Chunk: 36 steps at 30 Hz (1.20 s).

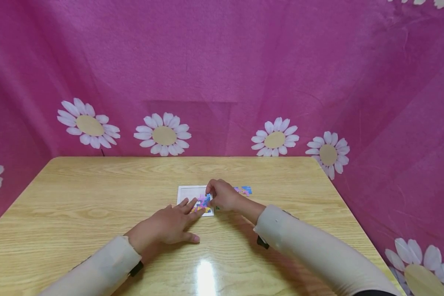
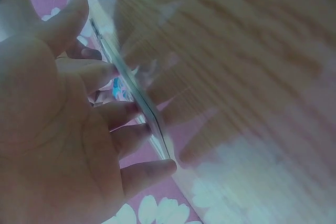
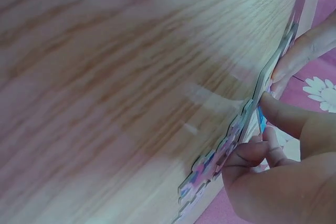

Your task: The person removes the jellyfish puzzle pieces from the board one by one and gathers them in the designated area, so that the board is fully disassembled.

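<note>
A white puzzle tray [image 1: 185, 191] lies on the table, with joined pink, blue and yellow puzzle pieces [image 1: 202, 200] in its lower right part. My left hand [image 1: 166, 224] has its fingers spread, and its fingertips rest on the tray's left and front part. In the left wrist view they touch along the tray's edge [image 2: 137, 90]. Over the tray's right edge, my right hand [image 1: 223, 196] pinches a puzzle piece between thumb and fingers. A blue bit of it [image 3: 261, 120] shows in the right wrist view; the rest is hidden by the fingers.
Loose puzzle pieces [image 1: 246, 190] lie just right of the tray, partly behind the right hand. The wooden table [image 1: 107, 185] reaches back to a pink curtain [image 1: 207, 61] with white flowers. A bright reflection shows on the tabletop near the front.
</note>
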### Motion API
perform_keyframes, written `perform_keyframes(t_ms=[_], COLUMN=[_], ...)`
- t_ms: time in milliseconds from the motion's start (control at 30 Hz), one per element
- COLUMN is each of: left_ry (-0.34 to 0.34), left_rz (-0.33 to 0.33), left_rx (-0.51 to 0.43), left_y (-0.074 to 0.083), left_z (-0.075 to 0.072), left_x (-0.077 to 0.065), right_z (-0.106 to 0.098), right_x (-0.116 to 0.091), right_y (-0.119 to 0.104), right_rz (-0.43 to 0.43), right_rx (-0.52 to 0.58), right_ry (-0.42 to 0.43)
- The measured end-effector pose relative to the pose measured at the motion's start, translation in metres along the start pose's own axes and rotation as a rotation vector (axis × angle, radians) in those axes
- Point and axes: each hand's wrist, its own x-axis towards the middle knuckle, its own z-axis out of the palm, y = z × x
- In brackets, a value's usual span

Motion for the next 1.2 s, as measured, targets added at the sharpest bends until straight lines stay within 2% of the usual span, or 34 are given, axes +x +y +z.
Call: perform_keyframes(t_ms=[233,433,733,1200], left_ry=[0.006,0.008,-0.002,-0.008], left_rz=[0.002,0.003,-0.011,-0.005], left_rx=[0.006,0.008,0.015,0.022], left_y=[0.0,0.0004,-0.0003,0.0008], left_z=[0.0003,0.0003,0.002,-0.0006], left_x=[-0.0005,0.0,0.0023,0.0012], right_z=[0.0018,0.0018,0.0032,0.0024], right_x=[-0.0006,0.0027,0.0053,0.0057], right_y=[0.0003,0.0005,-0.0022,-0.0013], right_rz=[0.036,0.036,0.023,0.059], right_rx=[0.09,0.064,0.037,0.091], right_ry=[-0.019,-0.035,-0.001,0.021])
